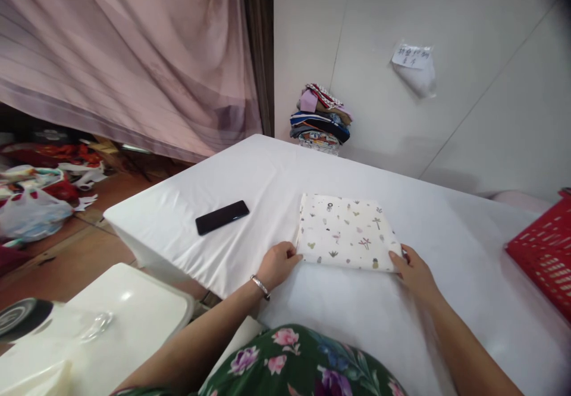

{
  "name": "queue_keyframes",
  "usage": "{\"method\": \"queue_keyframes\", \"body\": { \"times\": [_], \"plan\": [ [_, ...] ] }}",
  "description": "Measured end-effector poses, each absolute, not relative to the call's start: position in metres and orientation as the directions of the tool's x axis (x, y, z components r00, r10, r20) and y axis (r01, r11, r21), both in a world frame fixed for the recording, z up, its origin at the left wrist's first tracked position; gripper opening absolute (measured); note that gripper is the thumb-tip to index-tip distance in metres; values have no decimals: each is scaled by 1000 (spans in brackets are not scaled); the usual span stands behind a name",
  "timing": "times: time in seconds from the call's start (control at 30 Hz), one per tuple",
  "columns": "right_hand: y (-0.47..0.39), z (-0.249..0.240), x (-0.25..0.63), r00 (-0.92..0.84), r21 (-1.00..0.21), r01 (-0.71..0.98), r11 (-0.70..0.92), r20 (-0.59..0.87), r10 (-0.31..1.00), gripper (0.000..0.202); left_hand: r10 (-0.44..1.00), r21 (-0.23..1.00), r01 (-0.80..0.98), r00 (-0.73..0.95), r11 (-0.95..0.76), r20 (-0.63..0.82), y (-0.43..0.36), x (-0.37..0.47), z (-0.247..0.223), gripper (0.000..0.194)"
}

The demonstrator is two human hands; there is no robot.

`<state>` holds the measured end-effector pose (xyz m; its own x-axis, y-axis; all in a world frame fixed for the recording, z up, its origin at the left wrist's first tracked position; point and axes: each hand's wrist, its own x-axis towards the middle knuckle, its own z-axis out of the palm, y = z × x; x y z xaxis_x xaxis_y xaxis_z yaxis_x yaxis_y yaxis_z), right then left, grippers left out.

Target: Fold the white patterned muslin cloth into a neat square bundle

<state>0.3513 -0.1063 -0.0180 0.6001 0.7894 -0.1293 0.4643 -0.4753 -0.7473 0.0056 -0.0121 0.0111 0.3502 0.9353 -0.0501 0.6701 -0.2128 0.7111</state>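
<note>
A folded white cloth (343, 232) printed with small palms, plants and a flamingo lies flat on the white-covered table (267, 173). My left hand (279, 263) pinches its near left corner between thumb and fingers. At the near right corner, my right hand (413, 271) grips the edge, thumb on top and fingers partly hidden behind the fold. The near edge runs straight between both hands. A bracelet circles my left wrist.
A black phone (222, 217) lies on the table to the left. Folded clothes (320, 119) are stacked at the back by the wall. A red basket (546, 247) stands at the right edge. A white stool-like surface (129, 301) with a clear bottle is at lower left.
</note>
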Motion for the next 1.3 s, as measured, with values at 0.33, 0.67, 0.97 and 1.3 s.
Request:
{"method": "queue_keyframes", "body": {
  "times": [0.33, 0.67, 0.97, 1.3],
  "plan": [
    [-105, 3, 341, 507, -433, 783, -448, 25, 862, 62, 919, 619, 750, 379, -233, -113, -5, 1, 19, 19],
    [-44, 5, 307, 110, -221, 970, -104, 15, 994, 62, 731, 266, 681, 640, -682, 236, 15, 70, 10, 64],
    [-36, -5, 316, 141, -185, 972, -145, -36, 989, 68, 778, 285, 727, 614, -624, 136, 23, 68, 7, 71],
    [44, 2, 325, 142, -184, 972, -145, -24, 989, 67, 808, 225, 777, 581, -587, 102, 105, 117, 2, 75]
  ]
}}
